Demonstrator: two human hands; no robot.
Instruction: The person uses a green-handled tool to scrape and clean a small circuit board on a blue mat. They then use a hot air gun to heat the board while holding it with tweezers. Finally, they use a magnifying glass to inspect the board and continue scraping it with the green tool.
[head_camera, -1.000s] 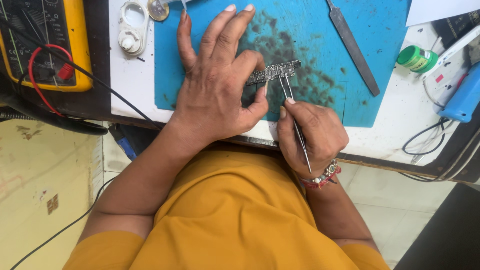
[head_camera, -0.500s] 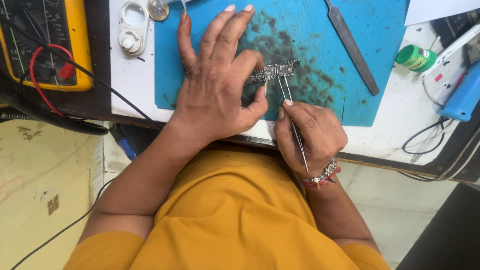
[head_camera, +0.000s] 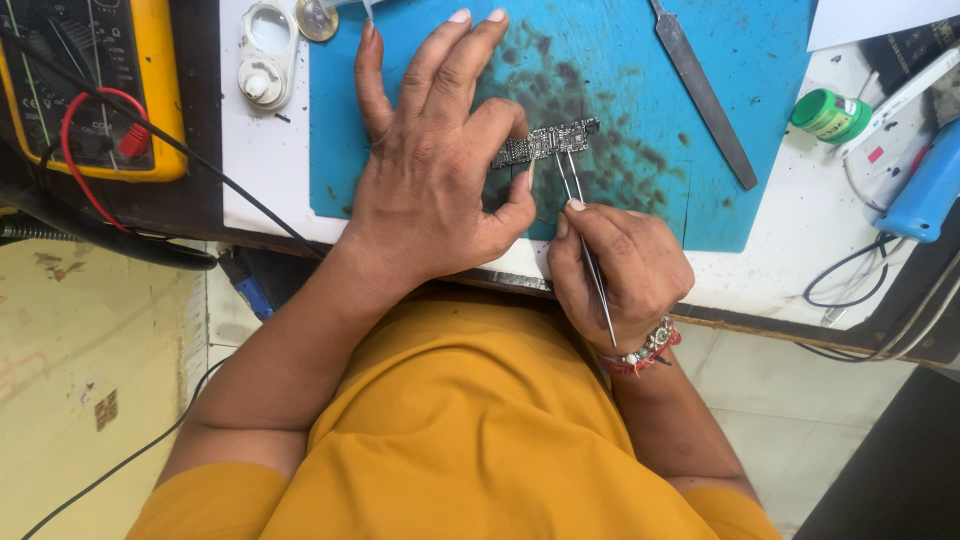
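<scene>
A person in a mustard-yellow shirt (head_camera: 470, 430) works over a stained blue work mat (head_camera: 640, 110). The left hand (head_camera: 440, 170), fingers spread across the mat, pinches a small dark circuit board (head_camera: 545, 143) between thumb and forefinger near the mat's centre. The right hand (head_camera: 620, 265), at the mat's near edge, grips metal tweezers (head_camera: 585, 240), tips touching the board. A yellow multimeter (head_camera: 90, 90) sits left of the mat; a flat metal pry tool (head_camera: 703, 95) lies on its right part; a green jar (head_camera: 830, 115) stands just right.

Open blue mat (head_camera: 640, 200) right of the hands, flat metal tool (head_camera: 700, 90) and green jar (head_camera: 830, 115) beyond.
</scene>
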